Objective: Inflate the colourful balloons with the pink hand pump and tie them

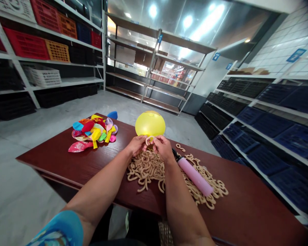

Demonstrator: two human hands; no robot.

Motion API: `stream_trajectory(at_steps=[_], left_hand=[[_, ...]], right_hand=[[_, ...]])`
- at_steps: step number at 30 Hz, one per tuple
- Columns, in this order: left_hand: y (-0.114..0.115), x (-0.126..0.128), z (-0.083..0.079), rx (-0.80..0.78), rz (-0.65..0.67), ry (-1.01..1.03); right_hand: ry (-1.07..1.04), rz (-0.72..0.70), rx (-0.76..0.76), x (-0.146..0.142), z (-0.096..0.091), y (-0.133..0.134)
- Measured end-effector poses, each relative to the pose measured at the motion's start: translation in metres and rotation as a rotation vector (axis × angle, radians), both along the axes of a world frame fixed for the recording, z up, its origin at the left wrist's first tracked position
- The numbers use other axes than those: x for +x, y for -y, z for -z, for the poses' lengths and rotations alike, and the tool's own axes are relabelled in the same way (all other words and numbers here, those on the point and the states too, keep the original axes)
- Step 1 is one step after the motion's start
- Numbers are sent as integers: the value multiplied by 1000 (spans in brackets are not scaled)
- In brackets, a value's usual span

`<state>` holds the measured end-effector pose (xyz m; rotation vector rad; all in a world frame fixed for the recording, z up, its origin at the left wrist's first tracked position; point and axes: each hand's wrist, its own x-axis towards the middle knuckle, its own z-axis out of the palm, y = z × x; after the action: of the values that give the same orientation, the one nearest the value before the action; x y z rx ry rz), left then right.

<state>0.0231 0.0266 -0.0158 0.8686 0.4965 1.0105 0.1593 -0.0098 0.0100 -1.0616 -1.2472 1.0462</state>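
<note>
Left hand (137,145) and right hand (163,147) are pinching the yellow balloon (150,123) by its neck, just above the clip pile (146,169) on the table (66,160); a slackening grip is likely risking escaping air.

Forearms extended; left hand (136,145), right hand (163,147) close together, fingers (143,146) pinched (palms down).

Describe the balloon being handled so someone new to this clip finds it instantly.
Start at the dark red-brown table in the storeroom. Near its far edge, pinched at the neck by the left hand and right hand, is the yellow balloon. It is the only inflated one; the heap of balloons to its left lies flat.
</note>
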Motion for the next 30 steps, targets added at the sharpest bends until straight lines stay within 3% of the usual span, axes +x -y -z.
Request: stream_trajectory(at_steps=[13, 17, 22, 25, 30], left_hand=[[-2, -1, 1, -70, -24, -60], [-3, -1, 6, -16, -20, -84], [-2, -2, 8, 287, -94, -437], [-4, -4, 8, 537, -225, -716], [-6, -4, 10, 837, -396, -966]], right_hand=[[186, 99, 16, 1, 6, 0], [159, 133, -9, 1, 6, -2], [-239, 96, -42, 5, -5, -2], [-470, 136, 35, 10, -12, -1], [-545, 207, 200, 17, -19, 0]])
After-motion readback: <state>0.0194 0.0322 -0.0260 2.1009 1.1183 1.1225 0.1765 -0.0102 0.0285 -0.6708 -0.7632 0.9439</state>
